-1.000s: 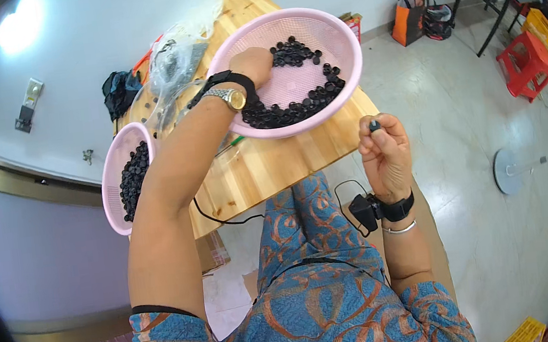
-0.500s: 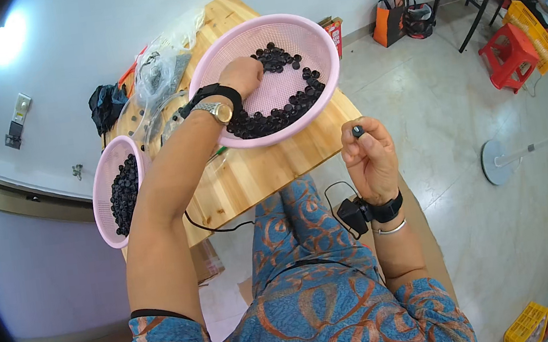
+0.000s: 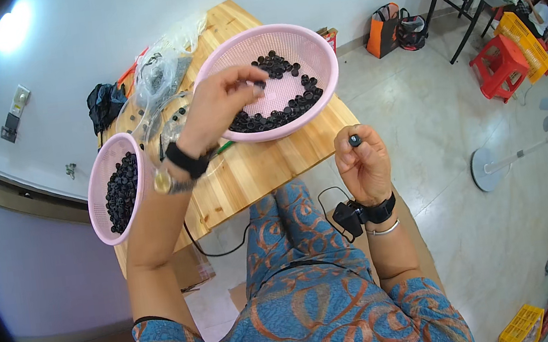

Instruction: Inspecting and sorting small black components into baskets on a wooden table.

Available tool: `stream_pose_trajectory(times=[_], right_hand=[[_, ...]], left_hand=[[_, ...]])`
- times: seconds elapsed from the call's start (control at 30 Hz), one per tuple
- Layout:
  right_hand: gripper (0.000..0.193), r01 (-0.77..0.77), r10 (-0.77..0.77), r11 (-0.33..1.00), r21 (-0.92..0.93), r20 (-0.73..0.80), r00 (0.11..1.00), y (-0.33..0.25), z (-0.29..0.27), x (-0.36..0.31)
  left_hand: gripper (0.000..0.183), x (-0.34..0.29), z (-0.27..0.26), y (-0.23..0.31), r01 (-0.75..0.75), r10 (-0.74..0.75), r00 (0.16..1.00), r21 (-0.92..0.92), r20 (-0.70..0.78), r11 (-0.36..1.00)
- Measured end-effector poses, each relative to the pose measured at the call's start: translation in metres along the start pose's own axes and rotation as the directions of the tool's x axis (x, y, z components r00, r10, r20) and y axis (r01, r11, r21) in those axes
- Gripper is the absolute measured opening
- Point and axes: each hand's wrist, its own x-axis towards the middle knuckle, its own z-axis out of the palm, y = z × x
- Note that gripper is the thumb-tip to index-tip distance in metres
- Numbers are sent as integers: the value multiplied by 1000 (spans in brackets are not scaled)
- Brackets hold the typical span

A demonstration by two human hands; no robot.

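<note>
Over the left side of the large pink plastic basket, my left hand pinches a small black cap between thumb and fingers. Many small round black caps lie inside that basket along its near and right sides, with another cluster at the far side. My right hand is off the table's right edge, palm up. Its thumb and fingers close on a small black cylindrical piece with a pale spot on its end. A smaller pink basket at the left holds many small black parts.
The wooden table carries a clear plastic bag, a round clear dish with a few black pieces, and a green stick. A black cable hangs below its edge. Right are a red stool and a fan.
My left hand has lifted out of the large basket and moved left and toward me, a black cap in its fingers. My right hand stays almost in place with its piece.
</note>
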Motion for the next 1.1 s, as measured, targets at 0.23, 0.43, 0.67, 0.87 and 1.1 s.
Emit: stream_pose_trajectory(times=[0.23, 0.43, 0.67, 0.87, 1.1], right_hand=[[25, -66, 68, 997, -38, 62, 996, 5, 15, -2], [25, -142, 152, 986, -84, 124, 981, 18, 30, 0], [23, -160, 170, 985, -72, 177, 969, 33, 43, -1], [21, -235, 256, 962, -138, 165, 952, 43, 50, -4], [20, -227, 289, 928, -296, 182, 940, 56, 67, -12]], left_hand=[[23, -102, 24, -9, 142, -152, 988, -628, 39, 765], [22, -154, 39, -36, 161, -269, 963, -860, 29, 484], [28, -186, 42, -48, 73, -333, 941, -922, -63, 380], [27, -195, 40, -47, 56, -382, 918, -920, -104, 387], [28, -195, 35, -33, -44, -244, 954, -884, -176, 465]])
